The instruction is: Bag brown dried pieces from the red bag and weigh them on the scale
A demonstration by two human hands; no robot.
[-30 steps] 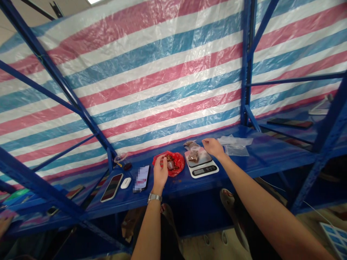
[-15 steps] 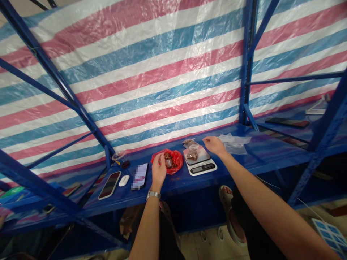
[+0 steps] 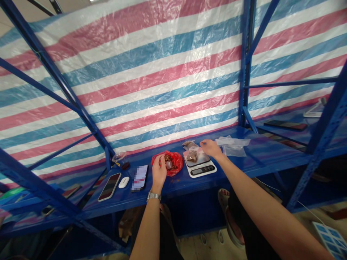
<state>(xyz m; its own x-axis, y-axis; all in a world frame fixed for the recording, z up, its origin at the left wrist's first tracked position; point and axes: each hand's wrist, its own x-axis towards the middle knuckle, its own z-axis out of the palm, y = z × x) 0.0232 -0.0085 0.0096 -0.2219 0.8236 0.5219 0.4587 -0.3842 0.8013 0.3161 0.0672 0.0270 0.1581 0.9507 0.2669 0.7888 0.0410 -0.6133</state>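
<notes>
My left hand (image 3: 158,170) reaches into a red plastic bag (image 3: 176,160) of brown pieces on the blue shelf (image 3: 189,182), its fingers curled around a small scoop-like object I cannot name. My right hand (image 3: 210,148) hovers at the far right corner of a white digital scale (image 3: 202,169), fingers pinched on the edge of a small clear bag (image 3: 193,155) of brown pieces lying on the scale's plate. Another filled clear bag (image 3: 189,144) lies just behind the scale.
Empty clear bags (image 3: 233,146) lie right of the scale. Left of the red bag are two phones (image 3: 140,177) (image 3: 109,186), a white earbud case (image 3: 124,182) and a small clear cup (image 3: 119,157). Blue rack posts and a striped tarp back the shelf.
My right hand has drawn slightly left, closer to the bag on the scale. My left hand stays at the red bag. The view shifted a little.
</notes>
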